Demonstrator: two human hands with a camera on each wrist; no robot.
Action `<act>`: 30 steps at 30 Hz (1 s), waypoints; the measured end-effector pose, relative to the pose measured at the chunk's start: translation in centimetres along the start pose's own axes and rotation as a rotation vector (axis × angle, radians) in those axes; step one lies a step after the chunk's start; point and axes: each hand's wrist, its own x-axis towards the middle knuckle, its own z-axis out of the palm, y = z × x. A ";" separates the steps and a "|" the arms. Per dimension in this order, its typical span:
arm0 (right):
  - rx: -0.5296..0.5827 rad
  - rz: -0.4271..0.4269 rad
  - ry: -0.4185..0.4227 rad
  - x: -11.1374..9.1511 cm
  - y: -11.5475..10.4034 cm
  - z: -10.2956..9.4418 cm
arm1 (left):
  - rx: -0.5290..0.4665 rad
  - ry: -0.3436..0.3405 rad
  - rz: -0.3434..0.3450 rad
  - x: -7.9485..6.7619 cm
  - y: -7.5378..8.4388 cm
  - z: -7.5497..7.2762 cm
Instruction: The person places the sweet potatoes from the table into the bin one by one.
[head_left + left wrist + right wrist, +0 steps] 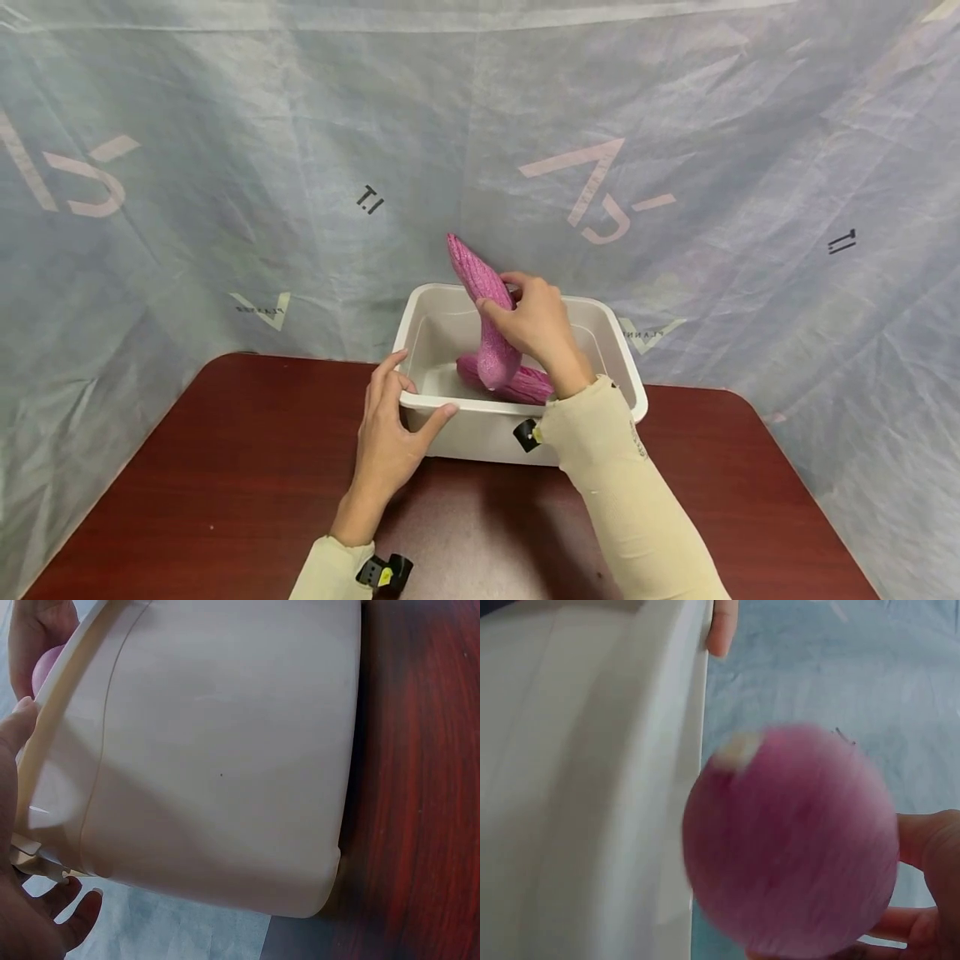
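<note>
My right hand (536,321) grips a long pink-purple, eggplant-shaped thing (496,337) above the white plastic bin (521,407). Its streaked, narrow end points up and to the left; the rounded end, with a small pale nub, hangs inside the bin's opening. In the right wrist view this rounded end (791,840) fills the middle, with fingers behind it. A second pink-purple thing (534,386) like it lies in the bin, partly covered by the held one. My left hand (387,433) holds the bin's front left corner, thumb at the front rim and fingers over the left rim.
The bin stands at the back of a dark red wooden table (262,467). Right behind it hangs a grey-white printed sheet (420,167), which also runs down both sides. Black wrist cameras are strapped over both pale sleeves (622,492).
</note>
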 end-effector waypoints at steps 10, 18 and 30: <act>-0.066 -0.019 -0.024 -0.2 0.7 0.1 | -0.001 0.013 0.021 0.4 -0.2 0.0; -0.112 -0.086 -0.095 -1.1 2.0 1.2 | -0.003 0.001 0.005 0.4 0.0 0.2; -0.131 -0.012 -0.141 -2.4 2.5 1.8 | -0.013 -0.001 0.008 0.4 0.0 0.2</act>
